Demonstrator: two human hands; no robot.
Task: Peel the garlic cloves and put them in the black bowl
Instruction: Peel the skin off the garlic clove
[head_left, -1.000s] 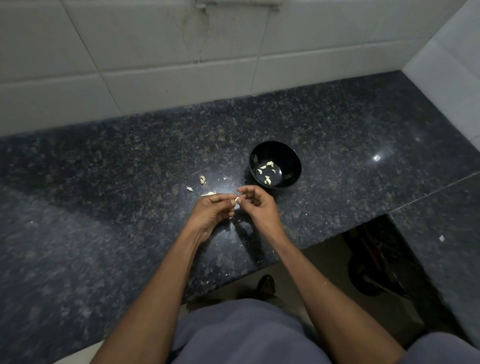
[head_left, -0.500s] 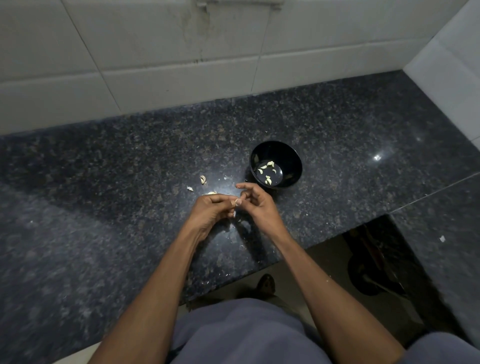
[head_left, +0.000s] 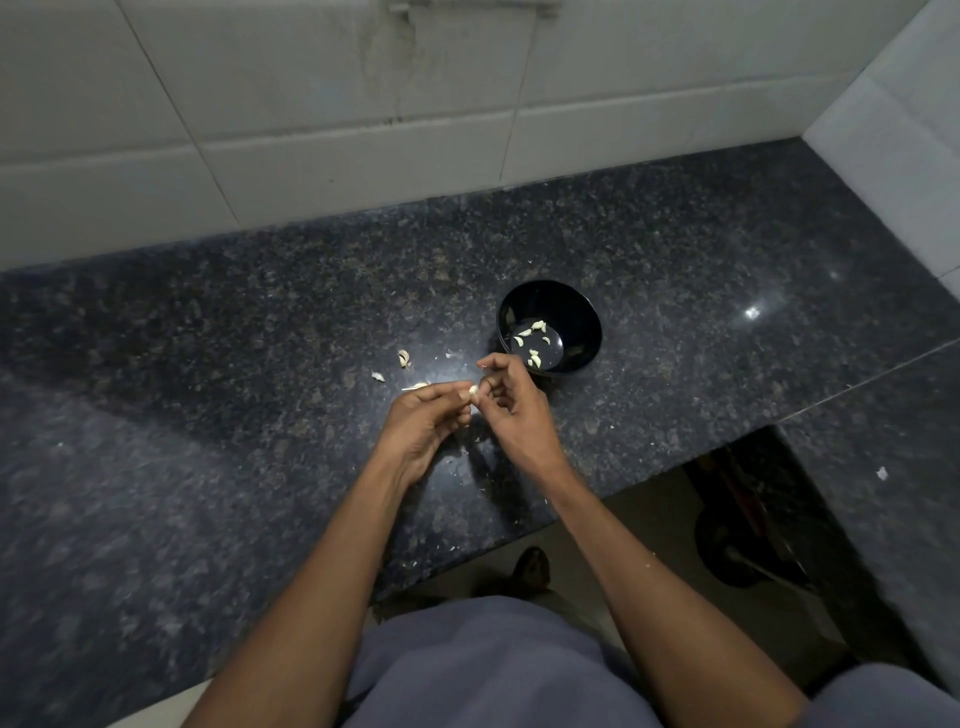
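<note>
Counter: dark speckled granite (head_left: 208, 467) running along a wall of pale tiles (head_left: 311, 104), with a cut-out at the near right showing the floor below.
Bowl: black (head_left: 584, 317), upright on the counter, just beyond the hands; several peeled cloves (head_left: 535, 358) lie in its bottom.
Left hand: (head_left: 423, 426) fingers curled, fingertips pinching a small pale clove (head_left: 473, 389) above the counter.
Right hand: (head_left: 511, 410) fingers curled, fingertips meeting the same clove from the other side; index finger raised towards the bowl.
Scraps: a loose clove (head_left: 404, 358) and bits of skin (head_left: 378, 376) lie on the counter left of the bowl, just beyond the left hand.
Person: bare forearms reach in from below; grey clothing (head_left: 483, 670) at the bottom edge.
</note>
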